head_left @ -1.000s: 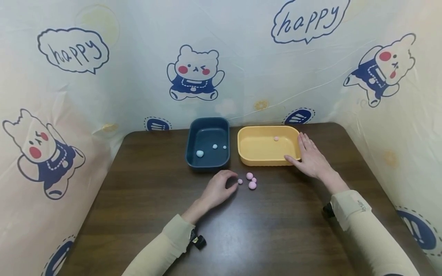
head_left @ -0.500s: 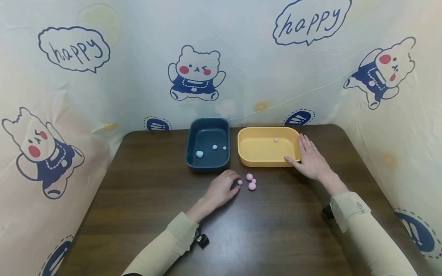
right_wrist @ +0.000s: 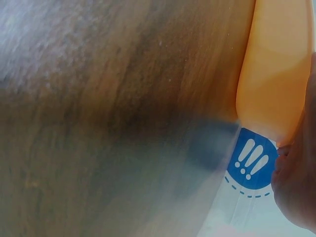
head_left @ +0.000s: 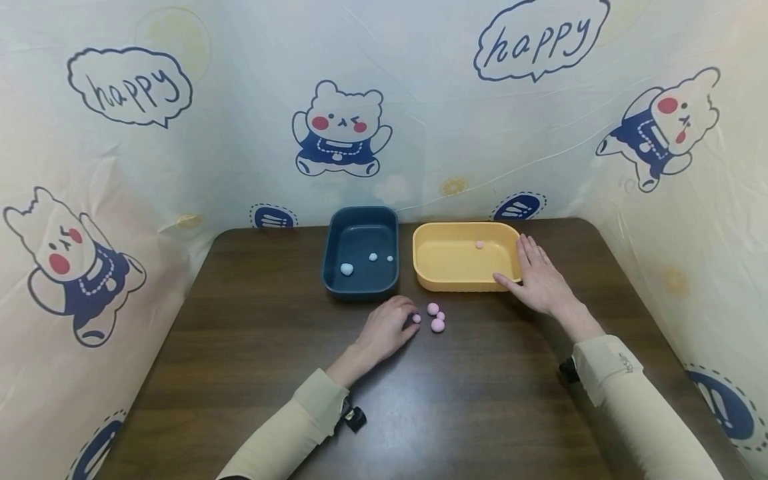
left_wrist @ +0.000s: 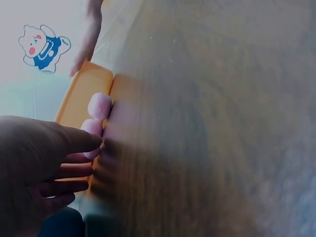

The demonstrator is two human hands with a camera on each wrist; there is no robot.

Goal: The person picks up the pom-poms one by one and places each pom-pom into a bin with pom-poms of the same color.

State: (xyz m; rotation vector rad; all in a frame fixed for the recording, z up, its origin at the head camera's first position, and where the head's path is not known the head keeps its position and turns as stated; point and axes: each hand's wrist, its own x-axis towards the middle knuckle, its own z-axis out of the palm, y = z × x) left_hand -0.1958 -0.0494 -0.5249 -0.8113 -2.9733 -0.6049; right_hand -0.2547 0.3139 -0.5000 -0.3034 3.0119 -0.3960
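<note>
Near the yellow tray (head_left: 456,283), touched by the extended right hand (head_left: 543,283), a small pink ball (head_left: 417,319) is being encircled by the curled left hand (head_left: 381,333); scattering of neighbouring pink balls (head_left: 438,325) is being risked through overreach.

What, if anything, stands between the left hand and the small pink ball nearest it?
Nothing visible: the left hand has its thumb and finger either side of the small pink ball. Three other pink balls lie beyond it.

Left hand (head_left: 385,330) is curled, right hand (head_left: 543,280) straight-fingered.
</note>
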